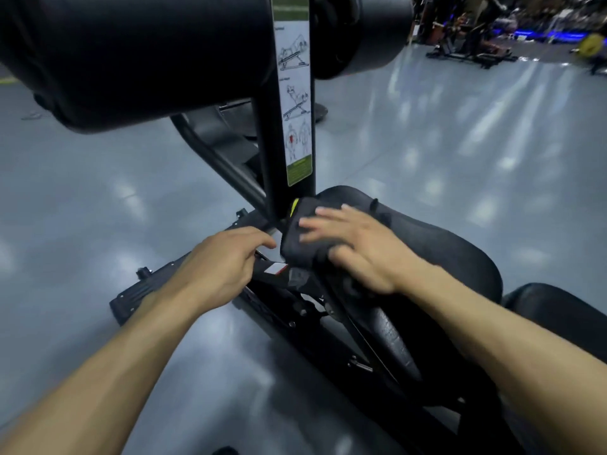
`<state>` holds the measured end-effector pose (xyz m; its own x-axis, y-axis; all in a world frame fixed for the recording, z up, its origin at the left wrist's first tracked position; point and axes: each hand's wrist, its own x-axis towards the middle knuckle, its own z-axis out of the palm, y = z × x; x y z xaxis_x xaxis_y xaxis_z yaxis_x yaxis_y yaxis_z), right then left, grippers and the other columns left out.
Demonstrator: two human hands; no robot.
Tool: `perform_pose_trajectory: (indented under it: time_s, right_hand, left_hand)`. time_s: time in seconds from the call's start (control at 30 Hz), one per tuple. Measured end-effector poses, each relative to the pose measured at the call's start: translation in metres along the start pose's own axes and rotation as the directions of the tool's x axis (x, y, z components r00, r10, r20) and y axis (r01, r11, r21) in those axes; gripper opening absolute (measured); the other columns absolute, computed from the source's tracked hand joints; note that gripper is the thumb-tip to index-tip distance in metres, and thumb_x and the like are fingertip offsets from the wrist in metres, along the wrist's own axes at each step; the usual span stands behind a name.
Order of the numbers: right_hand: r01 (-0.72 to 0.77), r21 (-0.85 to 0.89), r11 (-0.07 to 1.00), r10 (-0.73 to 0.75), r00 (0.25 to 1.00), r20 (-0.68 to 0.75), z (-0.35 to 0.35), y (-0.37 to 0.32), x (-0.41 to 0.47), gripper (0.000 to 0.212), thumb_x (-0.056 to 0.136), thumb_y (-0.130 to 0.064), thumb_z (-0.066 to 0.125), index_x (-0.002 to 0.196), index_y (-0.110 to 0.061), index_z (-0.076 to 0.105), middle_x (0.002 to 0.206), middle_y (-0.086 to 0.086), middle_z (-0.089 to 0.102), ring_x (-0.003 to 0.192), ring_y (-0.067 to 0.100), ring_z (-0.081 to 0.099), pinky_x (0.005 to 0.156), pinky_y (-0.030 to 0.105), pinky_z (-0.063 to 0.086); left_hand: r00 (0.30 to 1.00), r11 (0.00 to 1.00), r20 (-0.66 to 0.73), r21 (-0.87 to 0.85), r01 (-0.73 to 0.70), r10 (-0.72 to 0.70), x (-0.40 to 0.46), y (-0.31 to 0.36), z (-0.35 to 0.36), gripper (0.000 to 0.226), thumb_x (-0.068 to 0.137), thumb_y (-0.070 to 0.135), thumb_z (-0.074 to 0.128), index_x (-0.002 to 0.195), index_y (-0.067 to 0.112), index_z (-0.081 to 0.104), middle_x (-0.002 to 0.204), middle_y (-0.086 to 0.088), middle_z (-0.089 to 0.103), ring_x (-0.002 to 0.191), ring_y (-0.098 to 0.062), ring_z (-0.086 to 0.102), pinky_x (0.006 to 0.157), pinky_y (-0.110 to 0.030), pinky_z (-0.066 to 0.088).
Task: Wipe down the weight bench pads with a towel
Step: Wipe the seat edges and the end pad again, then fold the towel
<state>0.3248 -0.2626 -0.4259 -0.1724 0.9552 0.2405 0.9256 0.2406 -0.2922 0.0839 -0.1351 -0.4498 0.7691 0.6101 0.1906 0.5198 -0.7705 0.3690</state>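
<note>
Both forearms are cut off by the lower edge, and the bench frame [295,310] beneath them is lost in shadow. The left hand [220,261] is seen resting on the frame with fingers loosely curled; whether anything is gripped cannot be told. The right hand [358,244], blurred, is laid flat with fingers spread on a dark folded towel [302,247], pressed onto the front of the black, textured seat pad [443,244]. Behind stands the upright post with an instruction label [294,93], topped by smooth black roller pads [131,57], partly cropped.
</note>
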Motion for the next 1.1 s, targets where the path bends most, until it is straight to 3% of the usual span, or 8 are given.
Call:
perform_pose_trajectory:
  time_s: [0.13, 0.43, 0.53, 0.67, 0.83, 0.97, 1.03, 1.1]
  right_hand:
    - [-0.363, 0.11, 0.925, 0.379, 0.889, -0.257, -0.006, 0.023, 0.045, 0.052, 0.089, -0.033, 0.034, 0.13, -0.026, 0.065, 0.138, 0.0, 0.063, 0.13, 0.023, 0.052, 0.109, 0.034, 0.031]
    - [-0.126, 0.06, 0.99, 0.131, 0.988, -0.08, 0.016, -0.041, -0.085, 0.053, 0.088, -0.039, 0.035, 0.135, -0.04, 0.06, 0.152, -0.029, 0.042, 0.149, -0.005, 0.019, 0.124, 0.025, 0.005]
    - [-0.249, 0.192, 0.949, 0.286, 0.936, -0.204, 0.008, -0.023, -0.131, 0.052, 0.088, -0.035, 0.036, 0.133, -0.04, 0.061, 0.151, -0.027, 0.044, 0.148, -0.002, 0.027, 0.124, 0.03, 0.012]
    - [-0.579, 0.327, 0.747, 0.664, 0.636, -0.393, 0.009, -0.021, -0.145, 0.052, 0.088, -0.031, 0.036, 0.133, -0.035, 0.062, 0.147, -0.015, 0.05, 0.144, 0.012, 0.04, 0.124, 0.034, 0.017]
    - [-0.467, 0.437, 0.769, 0.619, 0.717, -0.322, 0.03, -0.088, -0.165, 0.058, 0.082, -0.044, 0.03, 0.124, -0.034, 0.068, 0.135, -0.029, 0.055, 0.134, -0.013, 0.037, 0.12, 0.02, 0.015]
    - [-0.409, 0.832, 0.375, 0.853, 0.504, -0.137, -0.002, -0.125, -0.186, 0.031, 0.09, -0.039, 0.043, 0.08, -0.023, 0.068, 0.086, -0.007, 0.069, 0.093, 0.013, 0.061, 0.094, 0.041, 0.047]
    - [-0.262, 0.965, 0.028, 0.917, 0.39, 0.08, -0.026, -0.141, -0.199, 0.031, 0.093, -0.033, 0.05, 0.081, -0.013, 0.07, 0.074, 0.005, 0.07, 0.075, 0.022, 0.065, 0.07, 0.034, 0.051]
    - [-0.101, 0.958, -0.267, 0.872, 0.398, 0.285, -0.045, -0.157, -0.213, 0.035, 0.092, -0.036, 0.051, 0.091, -0.009, 0.074, 0.084, 0.015, 0.074, 0.071, 0.029, 0.069, 0.061, 0.031, 0.056]
  left_hand:
    - [0.999, 0.999, -0.029, -0.026, 0.033, -0.034, -0.006, 0.009, -0.011, 0.044, 0.099, 0.007, 0.043, 0.124, 0.036, 0.066, 0.131, 0.024, 0.063, 0.122, -0.011, 0.06, 0.1, -0.039, 0.05]
    - [1.0, 1.0, -0.019, -0.014, -0.001, 0.001, -0.017, 0.029, -0.017, 0.046, 0.096, 0.006, 0.044, 0.125, 0.035, 0.065, 0.129, 0.022, 0.064, 0.118, -0.012, 0.061, 0.098, -0.036, 0.051]
    - [0.999, 0.999, 0.034, -0.007, -0.033, 0.034, -0.025, 0.04, -0.013, 0.046, 0.097, 0.006, 0.042, 0.122, 0.038, 0.063, 0.127, 0.023, 0.063, 0.113, -0.011, 0.062, 0.093, -0.037, 0.053]
    - [0.994, 0.998, 0.086, -0.025, -0.064, 0.066, -0.035, 0.054, -0.008, 0.043, 0.096, 0.012, 0.041, 0.119, 0.042, 0.061, 0.124, 0.021, 0.065, 0.113, -0.012, 0.062, 0.094, -0.04, 0.053]
    - [0.987, 0.993, 0.126, -0.081, -0.086, 0.096, -0.045, 0.092, -0.006, 0.038, 0.1, 0.011, 0.046, 0.119, 0.037, 0.068, 0.122, 0.016, 0.069, 0.113, -0.007, 0.063, 0.098, -0.035, 0.052]
    - [0.983, 0.962, 0.11, -0.249, -0.112, 0.143, -0.065, 0.143, -0.013, 0.03, 0.103, 0.017, 0.051, 0.117, 0.033, 0.072, 0.112, 0.02, 0.072, 0.105, 0.001, 0.064, 0.097, -0.029, 0.052]
    - [0.977, 0.937, 0.099, -0.318, -0.147, 0.187, -0.08, 0.165, -0.02, 0.023, 0.101, 0.022, 0.057, 0.112, 0.035, 0.073, 0.104, 0.021, 0.073, 0.098, 0.002, 0.066, 0.092, -0.032, 0.054]
    - [0.965, 0.901, 0.092, -0.387, -0.194, 0.247, -0.101, 0.186, -0.028, 0.015, 0.099, 0.027, 0.063, 0.106, 0.034, 0.073, 0.097, 0.018, 0.074, 0.092, -0.003, 0.069, 0.087, -0.034, 0.056]
